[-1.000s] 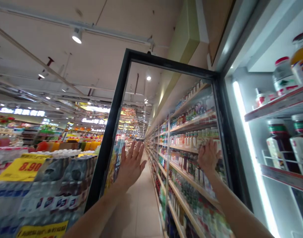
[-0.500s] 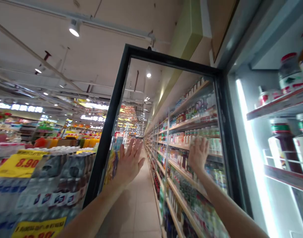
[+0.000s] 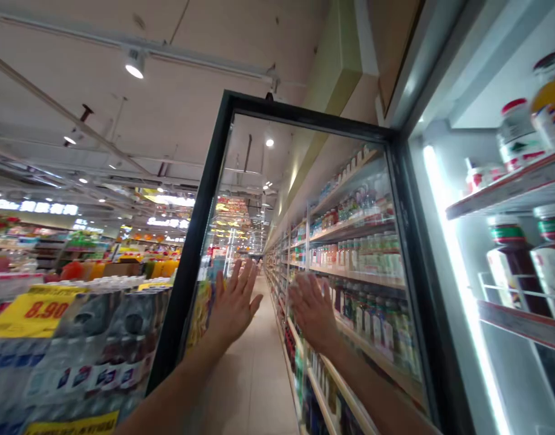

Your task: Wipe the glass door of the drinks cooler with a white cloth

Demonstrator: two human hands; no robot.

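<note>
A dark-framed glass cooler door (image 3: 216, 199) stands swung open in front of me, with the aisle and shelves showing in its pane. My left hand (image 3: 236, 308), fingers spread and palm toward the pane, is at the door's left part and holds nothing. To its right, my right hand (image 3: 312, 311) is raised with its fingers stretched out, slightly smeared by motion. I see nothing held in it. Both hands look flat to the glass, but whether the palms touch it I cannot tell.
On the right is the lit cooler with bottles (image 3: 511, 260) on its shelves (image 3: 508, 184). Packed drink bottles (image 3: 91, 368) with a yellow price sign (image 3: 32, 311) are stacked at the left. The tiled floor (image 3: 259, 374) appears through the pane.
My right hand has moved left and somewhat lower across the pane, closer to my left hand. The left hand stays nearly in place. The view has shifted slightly.
</note>
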